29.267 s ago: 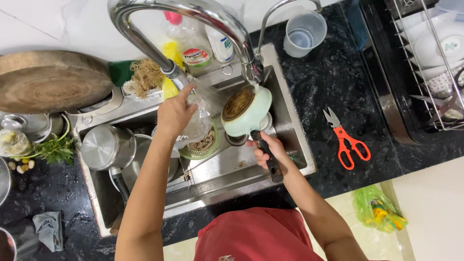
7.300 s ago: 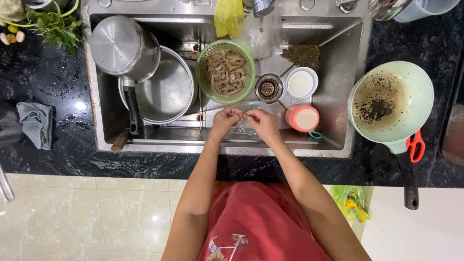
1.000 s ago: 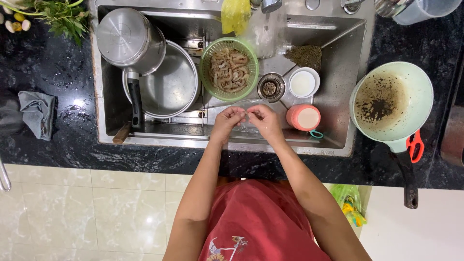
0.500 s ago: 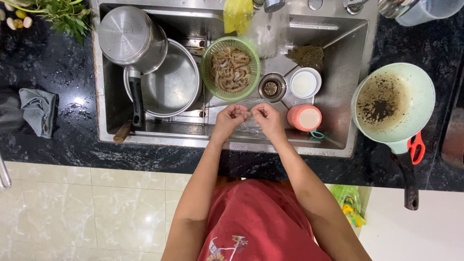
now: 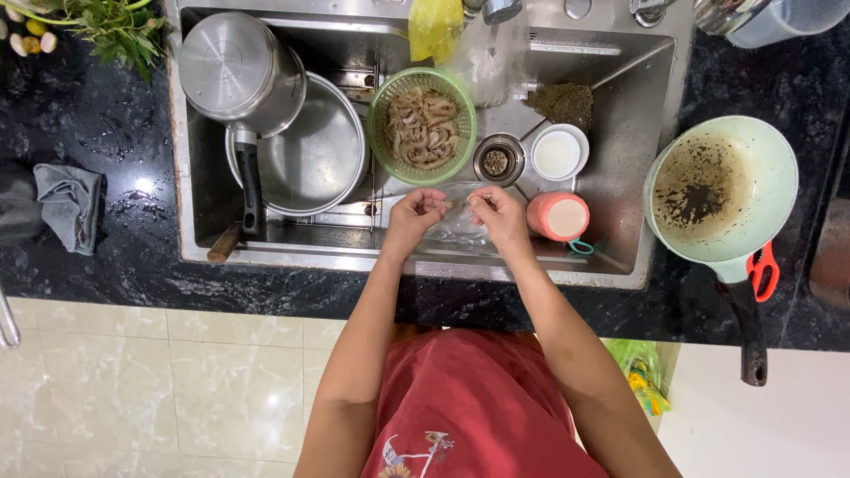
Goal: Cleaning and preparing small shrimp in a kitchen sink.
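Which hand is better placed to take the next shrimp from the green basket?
Probably the left hand. It sits directly below the green basket of shrimp, while the right hand is further to the side, nearer the pink cup. Both hands pinch one small piece together.

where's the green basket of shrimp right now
The green basket sits in the sink, just beyond both hands, between the steel pan on its left and the drain.

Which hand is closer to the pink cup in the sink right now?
Right. The right hand sits just beside the pink cup, almost touching it. The left hand is farther off, on the far side of the right hand.
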